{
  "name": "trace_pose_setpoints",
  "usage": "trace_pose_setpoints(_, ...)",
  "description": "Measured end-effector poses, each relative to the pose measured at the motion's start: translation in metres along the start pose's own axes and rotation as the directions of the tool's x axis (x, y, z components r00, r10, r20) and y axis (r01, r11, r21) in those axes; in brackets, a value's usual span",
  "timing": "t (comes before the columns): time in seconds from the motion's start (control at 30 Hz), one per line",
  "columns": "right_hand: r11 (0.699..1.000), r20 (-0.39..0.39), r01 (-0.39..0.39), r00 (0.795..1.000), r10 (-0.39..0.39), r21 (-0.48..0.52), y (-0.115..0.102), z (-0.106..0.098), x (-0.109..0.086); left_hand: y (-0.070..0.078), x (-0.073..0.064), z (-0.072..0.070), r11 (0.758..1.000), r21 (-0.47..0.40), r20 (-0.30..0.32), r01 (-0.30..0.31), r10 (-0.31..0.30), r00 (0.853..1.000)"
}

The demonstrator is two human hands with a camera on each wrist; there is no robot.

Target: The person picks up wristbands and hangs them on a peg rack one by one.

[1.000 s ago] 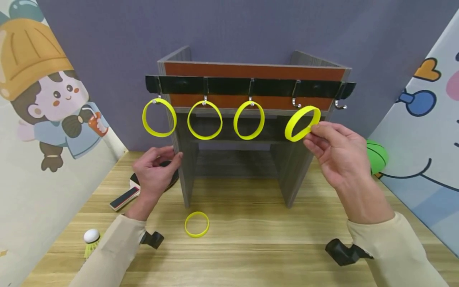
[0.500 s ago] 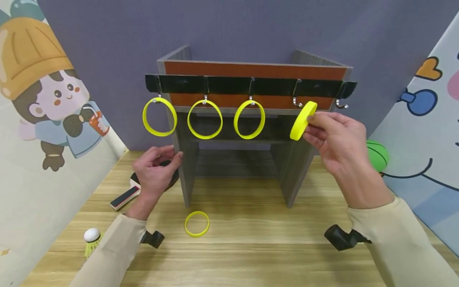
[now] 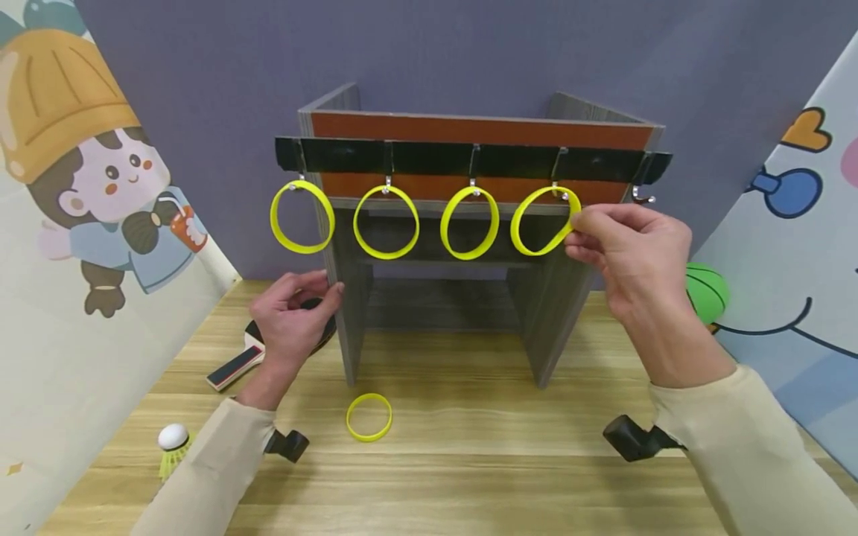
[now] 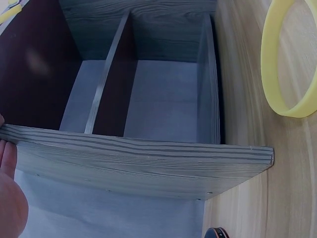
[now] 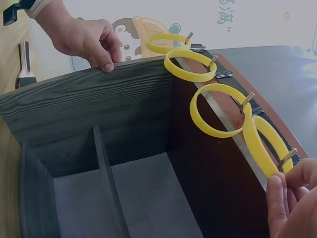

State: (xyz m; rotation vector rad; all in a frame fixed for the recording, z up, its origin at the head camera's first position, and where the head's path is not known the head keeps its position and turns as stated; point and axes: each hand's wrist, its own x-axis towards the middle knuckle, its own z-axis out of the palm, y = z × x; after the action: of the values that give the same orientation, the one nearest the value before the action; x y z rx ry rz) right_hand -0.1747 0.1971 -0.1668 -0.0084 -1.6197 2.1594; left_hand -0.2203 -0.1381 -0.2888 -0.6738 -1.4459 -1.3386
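My right hand (image 3: 633, 257) pinches the right side of a yellow wristband (image 3: 515, 226), bending it slightly. The band's top is at the fourth hook (image 3: 563, 193); in the right wrist view that hook's tip pokes through the band (image 5: 253, 146). Three similar wristbands hang from the hooks to its left, the nearest being the third wristband (image 3: 445, 223). My left hand (image 3: 293, 316) grips the front edge of the grey wooden shelf's left panel (image 3: 342, 327), thumb in front. The left wrist view shows only part of that hand (image 4: 10, 198) at the panel edge.
A black hook rail (image 3: 432, 158) crosses the shelf's front; its rightmost hook (image 3: 643, 196) is bare. Another yellow wristband (image 3: 369, 438) lies on the wooden table. A table tennis paddle (image 3: 234, 368) and a shuttlecock (image 3: 174, 439) are at left, a green ball (image 3: 707, 292) at right.
The right hand has turned the wristband from nearly edge-on to facing forward and brought it left and up onto the fourth hook. The left hand has kept its hold on the panel.
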Motion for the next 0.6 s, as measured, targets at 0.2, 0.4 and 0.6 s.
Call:
trace_pose_setpoints(0.2,0.999,0.031,-0.021,0.999,0.02,0.027,0.013,-0.003,-0.004,-0.001,-0.001,0.001,1.0,-0.028,0.0,0.007,-0.007,1.0)
trace_pose_setpoints(0.4,0.998,0.063,-0.031,0.998,0.028,0.047,0.027,-0.011,-0.012,-0.002,-0.001,0.0,0.999,-0.034,-0.007,0.009,-0.01,1.0)
trace_pose_setpoints(0.6,0.998,0.199,-0.039,0.979,0.029,0.043,0.057,-0.018,-0.031,0.002,0.001,0.0,1.0,-0.022,0.012,0.017,-0.017,1.0)
